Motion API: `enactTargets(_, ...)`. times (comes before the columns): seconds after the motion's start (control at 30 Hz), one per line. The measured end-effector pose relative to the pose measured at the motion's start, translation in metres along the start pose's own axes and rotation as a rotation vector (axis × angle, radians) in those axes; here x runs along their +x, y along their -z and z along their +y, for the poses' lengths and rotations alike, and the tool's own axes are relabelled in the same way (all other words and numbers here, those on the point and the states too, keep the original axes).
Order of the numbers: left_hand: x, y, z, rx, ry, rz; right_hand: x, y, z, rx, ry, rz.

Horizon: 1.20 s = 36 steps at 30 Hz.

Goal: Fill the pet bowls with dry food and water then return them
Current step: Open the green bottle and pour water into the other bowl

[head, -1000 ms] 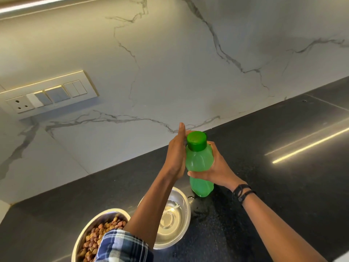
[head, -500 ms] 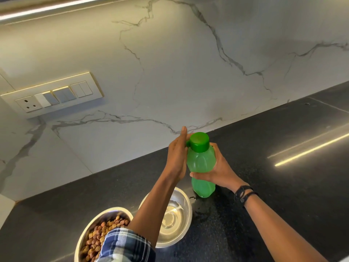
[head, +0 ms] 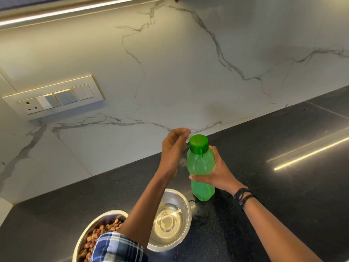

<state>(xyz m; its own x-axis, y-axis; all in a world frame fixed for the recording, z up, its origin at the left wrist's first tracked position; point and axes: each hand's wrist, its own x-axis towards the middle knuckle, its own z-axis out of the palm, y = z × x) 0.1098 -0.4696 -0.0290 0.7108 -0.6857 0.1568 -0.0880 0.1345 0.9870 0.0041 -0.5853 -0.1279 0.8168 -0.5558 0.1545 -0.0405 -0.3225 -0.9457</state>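
A green bottle (head: 201, 168) is held upright on the black counter (head: 287, 208), just right of centre in the view, with its base resting on the stone. It is gripped around the middle by the right hand (head: 219, 174), whose thumb is wrapped across the front and whose fingers are curled behind the far side. The bottle's green cap (head: 198, 144) is seated on the neck. The left hand (head: 172, 150) is raised just beside the cap, at about 9 o'clock from it; nothing is held in it, its fingers are loosely extended and blurred, and contact with the cap cannot be confirmed. A steel bowl of water (head: 179, 198) is placed at 7 o'clock from the bottle, close to its base, and is partly crossed by the left forearm. A second steel bowl (head: 100, 220), filled with brown kibble (head: 95, 236), is set at 8 o'clock from the water bowl, partly covered by a plaid sleeve (head: 117, 248). Wet patches (head: 203, 215) are seen on the counter between the water bowl and the bottle. A dark band (head: 242, 195) is worn on the right wrist. A switch panel (head: 54, 96) is mounted on the marble backsplash (head: 188, 72) at 10 o'clock from the bottle.
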Motion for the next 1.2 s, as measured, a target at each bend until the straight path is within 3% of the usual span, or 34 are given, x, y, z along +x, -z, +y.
enactTargets(0.07,0.002,0.006,0.002,0.188,0.004,-0.302,0.0,0.001,0.0,0.008,-0.002,-0.006)
enactTargets(0.1,0.004,0.009,0.003,0.259,-0.013,-0.374,0.0,0.001,0.0,0.012,-0.004,-0.008)
enactTargets(0.27,0.01,-0.008,0.007,0.665,-0.234,-0.11,-0.001,0.0,-0.001,-0.015,-0.015,-0.002)
enactTargets(0.3,0.012,-0.01,0.008,0.697,-0.224,-0.177,-0.001,0.0,-0.001,-0.023,-0.014,-0.005)
enactTargets(0.4,0.024,0.001,0.018,0.495,-0.028,-0.511,-0.001,0.0,-0.001,-0.035,-0.02,-0.008)
enactTargets(0.47,0.028,0.002,0.021,0.559,-0.084,-0.457,-0.001,-0.001,-0.001,-0.051,-0.016,-0.003)
enactTargets(0.53,0.026,-0.008,0.022,0.82,-0.213,-0.301,-0.002,-0.001,-0.002,-0.065,-0.016,-0.012)
enactTargets(0.57,0.025,-0.011,0.023,0.891,-0.218,-0.297,-0.002,-0.001,-0.003,-0.067,-0.019,-0.018)
enactTargets(0.67,0.032,-0.006,0.031,0.794,0.002,-0.578,-0.002,-0.001,-0.002,-0.063,-0.014,-0.015)
enactTargets(0.73,0.037,0.0,0.037,0.824,-0.037,-0.663,-0.002,-0.001,-0.001,-0.062,-0.009,-0.009)
enactTargets(0.93,0.032,-0.005,0.038,1.079,-0.267,-0.484,-0.001,-0.002,-0.001,-0.065,-0.007,-0.016)
enactTargets(1.07,0.015,-0.009,0.037,1.034,-0.33,-0.294,-0.004,-0.006,0.004,-0.024,-0.021,0.035)
enactTargets(1.2,0.006,0.003,0.045,0.783,-0.333,-0.062,-0.006,-0.01,0.01,0.038,-0.007,0.09)
